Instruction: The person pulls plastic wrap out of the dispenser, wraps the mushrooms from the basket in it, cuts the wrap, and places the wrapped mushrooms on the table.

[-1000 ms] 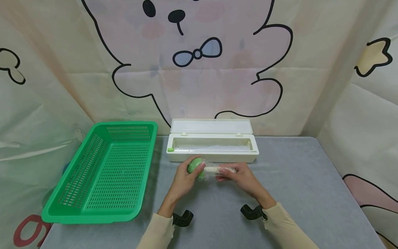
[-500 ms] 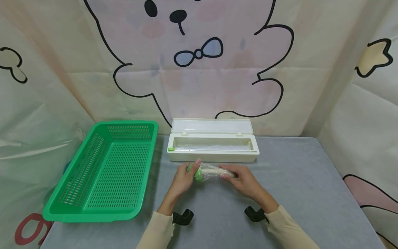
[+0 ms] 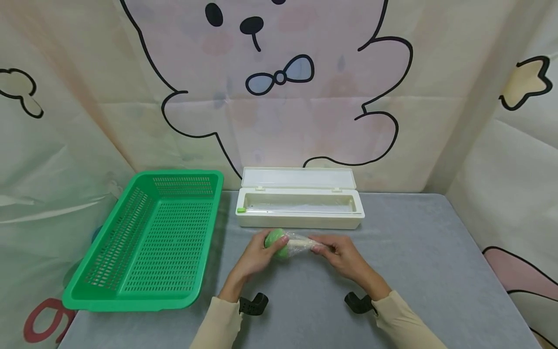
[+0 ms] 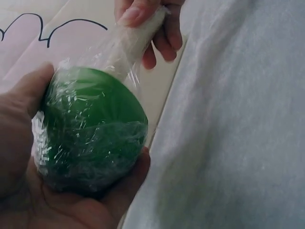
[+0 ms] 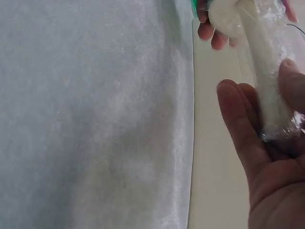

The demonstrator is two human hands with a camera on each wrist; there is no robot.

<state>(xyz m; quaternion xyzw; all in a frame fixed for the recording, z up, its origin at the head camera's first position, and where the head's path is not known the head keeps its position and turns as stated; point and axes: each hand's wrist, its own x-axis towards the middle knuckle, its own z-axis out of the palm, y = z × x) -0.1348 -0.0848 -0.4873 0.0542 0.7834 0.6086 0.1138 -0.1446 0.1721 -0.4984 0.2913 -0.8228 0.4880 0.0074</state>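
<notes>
A green, round-headed thing with a cream handle [image 3: 301,244], wrapped in clear cling film, is held level between both hands over the table. In the head view, my left hand [image 3: 254,253] grips the green head at the left end; the left wrist view shows its fingers and thumb cupped round the shiny, film-covered head [image 4: 95,124]. My right hand [image 3: 345,257] pinches the handle's far end between thumb and fingers. Wrinkled film covers the handle [image 5: 267,67] in the right wrist view. Just behind the hands stands a white cling film dispenser [image 3: 301,222], lid raised, film inside.
On the left of the table sits a green perforated plastic basket [image 3: 131,305]. A green slide cutter [image 3: 241,210] rests at the dispenser's left end. Grey cloth [image 3: 436,271] covers the table, and a printed curtain [image 3: 331,126] hangs close behind.
My right hand has shifted slightly right and down along the handle. My left hand has turned the green head and lowered it a little. Basket and dispenser stay put.
</notes>
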